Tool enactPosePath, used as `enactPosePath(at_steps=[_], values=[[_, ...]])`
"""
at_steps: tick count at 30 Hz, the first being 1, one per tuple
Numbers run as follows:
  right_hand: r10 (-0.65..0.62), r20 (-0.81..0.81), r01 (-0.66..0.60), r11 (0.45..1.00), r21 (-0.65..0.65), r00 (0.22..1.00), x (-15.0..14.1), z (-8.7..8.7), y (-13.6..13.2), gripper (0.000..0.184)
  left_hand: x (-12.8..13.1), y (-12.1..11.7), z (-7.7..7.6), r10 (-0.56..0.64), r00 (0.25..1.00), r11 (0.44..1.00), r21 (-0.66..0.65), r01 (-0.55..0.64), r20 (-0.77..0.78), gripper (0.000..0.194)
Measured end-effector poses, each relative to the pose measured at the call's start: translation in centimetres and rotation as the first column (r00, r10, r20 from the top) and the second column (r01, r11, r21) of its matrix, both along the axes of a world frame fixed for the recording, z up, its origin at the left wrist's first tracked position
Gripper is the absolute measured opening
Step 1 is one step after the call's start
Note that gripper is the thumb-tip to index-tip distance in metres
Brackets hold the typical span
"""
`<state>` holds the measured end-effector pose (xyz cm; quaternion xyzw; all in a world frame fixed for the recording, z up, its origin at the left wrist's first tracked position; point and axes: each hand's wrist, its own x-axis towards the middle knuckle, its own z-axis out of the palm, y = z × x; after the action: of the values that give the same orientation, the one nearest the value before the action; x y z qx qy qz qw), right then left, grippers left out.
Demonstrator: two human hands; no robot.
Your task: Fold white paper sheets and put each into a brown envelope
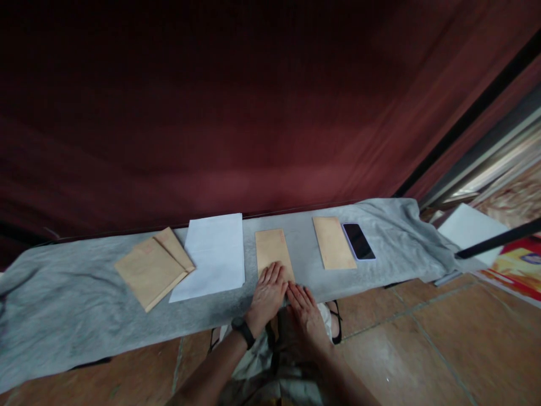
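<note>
A brown paper envelope lies flat in front of me, its near end under my hands. My left hand, with a dark band on the wrist, presses flat on the envelope with its fingers stretched out. Beside it my right hand lies with fingers extended at the envelope's near right corner. Another brown envelope rests to the right, close to a phone with a dark screen. On the left is a stack of white paper, partly overlapped by several brown envelopes.
A grey cloth covers the long narrow surface. Behind it rises a dark red panel. At the right are black bars, a white box and a colourful printed package. The floor is brown tile.
</note>
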<state>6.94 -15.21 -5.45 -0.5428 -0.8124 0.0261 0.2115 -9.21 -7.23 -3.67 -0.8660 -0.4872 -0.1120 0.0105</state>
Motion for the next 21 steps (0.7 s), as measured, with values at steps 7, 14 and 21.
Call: enactPosePath(at_steps=[7,14,21], values=[[0.022,0.018,-0.022,1.000,0.008,1.000,0.3,-0.3,0.2,0.073,2.1,5.7,-1.5,0.090,0.996,0.993,-0.076,-0.088,0.025,0.062],[0.022,0.006,-0.022,1.000,-0.021,1.000,0.2,0.0,0.1,0.064,3.0,8.6,-1.7,0.110,0.993,0.992,-0.071,-0.107,0.052,0.061],[0.023,-0.020,-0.023,1.000,-0.015,1.000,0.2,-0.1,0.1,0.068,1.0,4.6,-1.3,0.015,0.999,0.997,-0.075,-0.013,0.034,0.057]])
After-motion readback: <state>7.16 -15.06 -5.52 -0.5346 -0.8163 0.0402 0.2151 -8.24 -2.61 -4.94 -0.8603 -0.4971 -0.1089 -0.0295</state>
